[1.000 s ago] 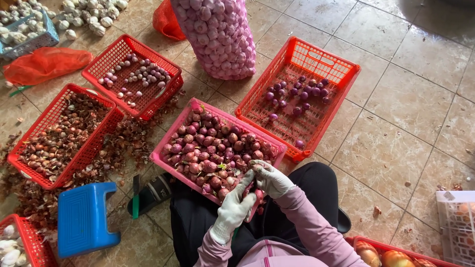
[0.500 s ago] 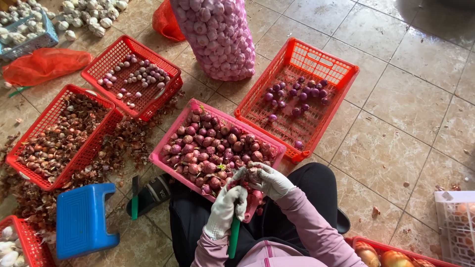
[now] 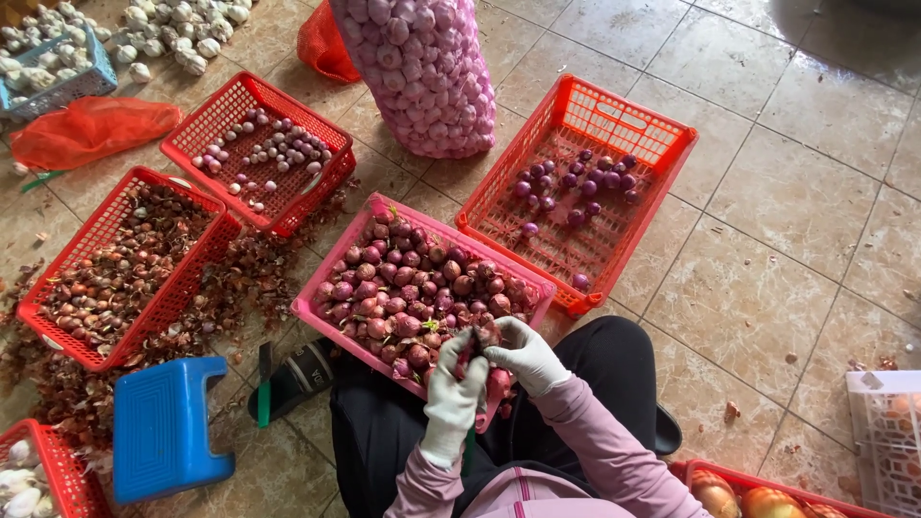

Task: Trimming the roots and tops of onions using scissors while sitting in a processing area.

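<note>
1. Since half a second ago, both gloved hands have drawn closer together over the near rim of the pink basket (image 3: 331, 312), and the left hand (image 3: 455, 384) has turned so its fingers close more tightly.
2. That left hand, in a white glove, curls its fingers narrowly around a dark red shallot (image 3: 477, 342), gripping it from the 7 o'clock side.
3. In its own white glove, the right hand (image 3: 530, 355) pinches the same shallot from 3 o'clock, fingertips bent in and touching it.
4. Between the two hands the shallot sits at the 6 o'clock edge of the pink basket, which is heaped with more unpeeled shallots.
5. At 1 o'clock from the hands stands a red crate (image 3: 662, 158) with a few peeled purple bulbs in it.
6. At 11 o'clock a second red crate (image 3: 331, 168) holds scattered peeled bulbs; at 9 o'clock a third one (image 3: 58, 259) holds brown skins and bulbs.
7. A full net sack of garlic (image 3: 422, 67) stands at 12 o'clock, its top cut off by the frame.
8. At 8 o'clock a blue stool (image 3: 163, 432) sits beside a green-handled knife (image 3: 264, 388).
9. Most of the held shallot is hidden by the gloves, and whether any tool is in the left hand cannot be made out.
10. Crates at the bottom corners and the right edge are cut off.
</note>
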